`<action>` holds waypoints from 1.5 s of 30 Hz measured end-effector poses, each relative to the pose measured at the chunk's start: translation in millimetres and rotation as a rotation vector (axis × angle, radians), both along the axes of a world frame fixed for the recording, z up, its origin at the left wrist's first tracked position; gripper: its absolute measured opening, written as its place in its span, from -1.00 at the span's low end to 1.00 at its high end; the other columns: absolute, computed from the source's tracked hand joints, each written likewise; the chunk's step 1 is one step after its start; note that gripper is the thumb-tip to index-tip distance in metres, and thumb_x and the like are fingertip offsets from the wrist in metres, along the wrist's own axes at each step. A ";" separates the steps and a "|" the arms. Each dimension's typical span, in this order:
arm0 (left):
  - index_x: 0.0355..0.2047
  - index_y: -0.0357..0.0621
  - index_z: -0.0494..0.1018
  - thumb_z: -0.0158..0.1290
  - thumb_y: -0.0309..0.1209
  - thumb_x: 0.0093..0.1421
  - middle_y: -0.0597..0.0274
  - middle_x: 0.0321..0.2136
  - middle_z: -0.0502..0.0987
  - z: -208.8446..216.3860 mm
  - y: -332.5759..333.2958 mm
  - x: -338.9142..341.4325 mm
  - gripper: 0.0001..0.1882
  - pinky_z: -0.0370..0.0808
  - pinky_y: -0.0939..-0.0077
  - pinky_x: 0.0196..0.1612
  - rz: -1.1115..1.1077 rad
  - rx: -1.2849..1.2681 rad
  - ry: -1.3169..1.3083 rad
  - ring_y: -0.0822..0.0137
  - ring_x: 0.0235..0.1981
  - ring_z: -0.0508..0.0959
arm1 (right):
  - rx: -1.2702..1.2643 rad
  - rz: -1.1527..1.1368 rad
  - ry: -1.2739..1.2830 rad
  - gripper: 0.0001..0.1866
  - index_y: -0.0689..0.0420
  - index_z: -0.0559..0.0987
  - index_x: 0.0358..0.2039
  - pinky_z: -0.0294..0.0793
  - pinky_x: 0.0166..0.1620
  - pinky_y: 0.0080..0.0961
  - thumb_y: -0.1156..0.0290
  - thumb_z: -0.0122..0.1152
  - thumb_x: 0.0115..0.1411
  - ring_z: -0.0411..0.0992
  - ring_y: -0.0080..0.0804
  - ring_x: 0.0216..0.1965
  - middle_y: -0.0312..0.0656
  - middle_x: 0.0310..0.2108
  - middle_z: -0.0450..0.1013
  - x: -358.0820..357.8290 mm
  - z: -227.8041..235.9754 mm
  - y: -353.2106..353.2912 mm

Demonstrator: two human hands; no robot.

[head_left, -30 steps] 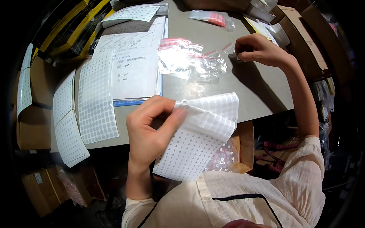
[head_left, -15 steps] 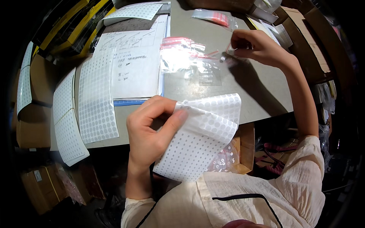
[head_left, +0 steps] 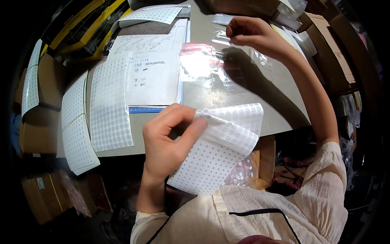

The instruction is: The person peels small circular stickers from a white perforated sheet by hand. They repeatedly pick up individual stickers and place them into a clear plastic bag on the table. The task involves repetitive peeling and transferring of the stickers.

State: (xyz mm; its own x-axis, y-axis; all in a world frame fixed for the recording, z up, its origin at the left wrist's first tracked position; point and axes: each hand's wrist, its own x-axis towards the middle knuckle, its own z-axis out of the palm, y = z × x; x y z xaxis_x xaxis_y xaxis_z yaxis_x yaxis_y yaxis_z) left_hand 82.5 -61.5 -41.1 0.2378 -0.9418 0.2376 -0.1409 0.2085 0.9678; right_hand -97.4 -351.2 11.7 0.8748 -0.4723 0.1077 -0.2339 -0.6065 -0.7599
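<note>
My left hand [head_left: 172, 134] pinches a sheet of round stickers [head_left: 207, 164] between thumb and fingers. The sheet's upper part is folded over, showing pale round dots, and small printed marks cover the rest. Over the far part of the table, my right hand [head_left: 256, 36] is closed with its fingers curled; whatever they hold, if anything, is hidden. Close to its fingertips is a small clear bag [head_left: 220, 36]. Below the right wrist lies another clear bag [head_left: 261, 59] with small white rings. A pile of red-edged zip bags [head_left: 197, 61] lies nearer the middle, partly in glare.
Written papers [head_left: 156, 81] lie on a blue-edged folder at the left. Beside them are more sticker sheets [head_left: 111, 110], some overhanging the table edge. Below the near edge, a carton [head_left: 266, 162] stands by a bag of white rings [head_left: 243, 173]. Boxes line the right side.
My right hand has moved left and farther away. The clear bag with rings now shows on the table below my right wrist. My left hand keeps its pinch on the sheet.
</note>
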 end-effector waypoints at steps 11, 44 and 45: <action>-0.35 -0.34 0.60 0.27 -0.59 0.16 0.26 -0.44 0.56 -3.0 1.5 2.3 -0.92 0.40 0.64 -0.35 0.001 0.011 -0.037 0.53 -0.43 0.51 | -0.516 -0.161 0.355 -0.72 0.27 0.56 -0.24 0.49 -0.24 -0.39 0.41 0.37 0.07 0.48 -0.34 -0.34 -0.06 -0.39 0.52 35.8 -16.5 -45.4; -0.16 -0.39 0.62 0.24 -0.57 0.24 0.26 -0.33 0.64 -4.5 8.1 4.4 -0.82 0.46 0.68 -0.14 0.084 -0.041 0.310 0.52 -0.34 0.56 | 0.261 -0.259 -0.361 -0.58 0.36 0.67 -0.17 0.54 0.10 -0.37 0.75 -0.09 0.01 0.58 -0.25 0.00 0.04 -0.06 0.60 -136.0 -27.0 215.7; -0.18 -0.37 0.62 0.25 -0.58 0.24 0.34 -0.37 0.62 -0.8 4.0 -3.4 -0.85 0.40 0.75 -0.26 0.066 -0.046 0.227 0.59 -0.39 0.50 | 0.182 -0.309 -0.440 -0.61 0.36 0.65 -0.20 0.51 0.10 -0.40 0.77 -0.11 0.05 0.56 -0.29 -0.02 0.00 -0.08 0.59 -131.9 -24.0 205.9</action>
State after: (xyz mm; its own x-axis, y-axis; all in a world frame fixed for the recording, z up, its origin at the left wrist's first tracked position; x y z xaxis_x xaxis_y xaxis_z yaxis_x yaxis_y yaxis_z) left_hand 79.1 -57.5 -41.8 0.3502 -0.9121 0.2133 0.0642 0.2506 0.9660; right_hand -229.3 -145.3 -12.4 0.5842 -0.7441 0.3240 -0.0170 -0.4103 -0.9118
